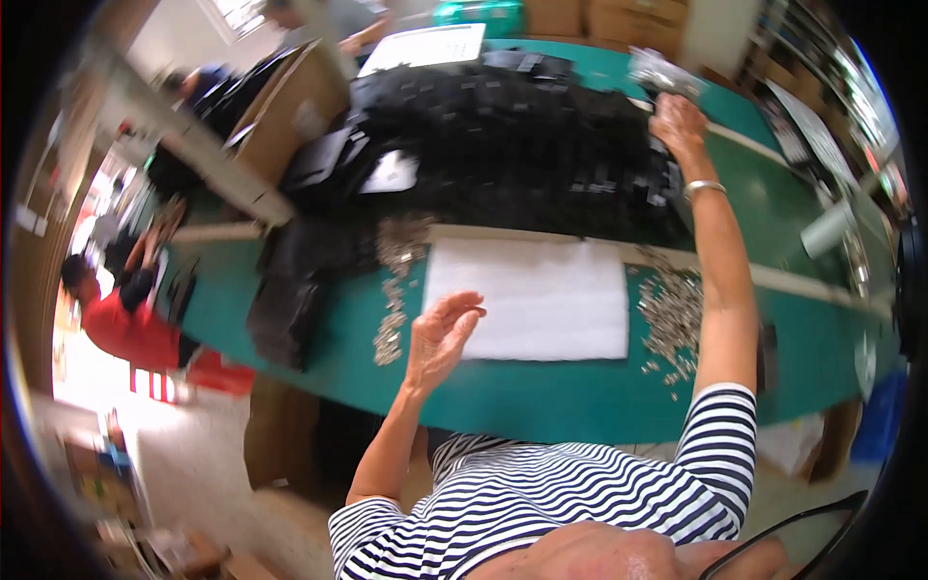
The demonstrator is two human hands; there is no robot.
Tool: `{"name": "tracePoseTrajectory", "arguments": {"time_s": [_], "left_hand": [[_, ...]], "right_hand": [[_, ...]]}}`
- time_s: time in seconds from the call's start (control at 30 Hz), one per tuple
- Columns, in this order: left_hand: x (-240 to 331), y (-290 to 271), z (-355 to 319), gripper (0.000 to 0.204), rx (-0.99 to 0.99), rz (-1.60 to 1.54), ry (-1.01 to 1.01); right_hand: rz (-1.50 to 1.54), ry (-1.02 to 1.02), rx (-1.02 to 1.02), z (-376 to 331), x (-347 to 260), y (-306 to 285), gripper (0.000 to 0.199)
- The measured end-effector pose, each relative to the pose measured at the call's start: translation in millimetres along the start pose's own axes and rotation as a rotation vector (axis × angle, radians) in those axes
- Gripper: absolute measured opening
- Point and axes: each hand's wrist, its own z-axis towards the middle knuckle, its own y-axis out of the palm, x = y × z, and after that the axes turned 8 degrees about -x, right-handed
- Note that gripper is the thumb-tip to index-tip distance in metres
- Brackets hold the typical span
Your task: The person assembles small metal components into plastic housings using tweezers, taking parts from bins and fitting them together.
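Observation:
My left hand (445, 338) hovers over the left edge of a white padded sheet (541, 300), its fingers loosely bent and slightly apart, with nothing visible in them. My right arm is stretched far forward. At its end, my right hand (680, 124) is at the right end of a long pile of black items (522, 145), beside a clear plastic bag (662, 72). Its fingertips are blurred and partly hidden, so what it touches or holds cannot be made out. Small shiny metal pieces lie in one heap (669, 314) right of the sheet and another (391, 314) on its left.
A green table (532, 401) carries everything, with a pale strip (773, 280) across it. An open cardboard box (290, 116) stands at the back left behind a post (184, 126). A person in red (126, 324) works at the left; another person's arm (365, 37) shows at the back.

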Motion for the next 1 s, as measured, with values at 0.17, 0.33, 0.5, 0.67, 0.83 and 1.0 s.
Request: {"name": "tracePoseTrajectory", "arguments": {"time_s": [0.17, 0.33, 0.5, 0.67, 0.83, 1.0], "left_hand": [[-28, -46, -62, 0.027, 0.261, 0.080, -0.009], [-50, -77, -96, 0.025, 0.455, 0.041, -0.043], [-14, -100, -66, 0.022, 0.509, 0.349, 0.110], [-12, -116, -59, 0.031, 0.615, 0.732, 0.268], [-9, -147, -34, 0.032, 0.677, 1.126, 0.307], [-14, -197, 35, 0.051, 0.648, 1.407, -0.125]], "right_hand": [[-0.153, -0.156, 0.172, 7, -4, 77, 0.042], [0.039, 0.019, -0.187, 2, -44, 29, 0.072], [0.025, 0.071, -0.273, -2, -8, 54, 0.073], [0.115, 0.163, -0.339, -19, 11, 54, 0.072], [0.219, 0.167, -0.373, -26, 19, 61, 0.069], [0.234, 0.087, -0.287, -43, 12, 49, 0.063]]}}
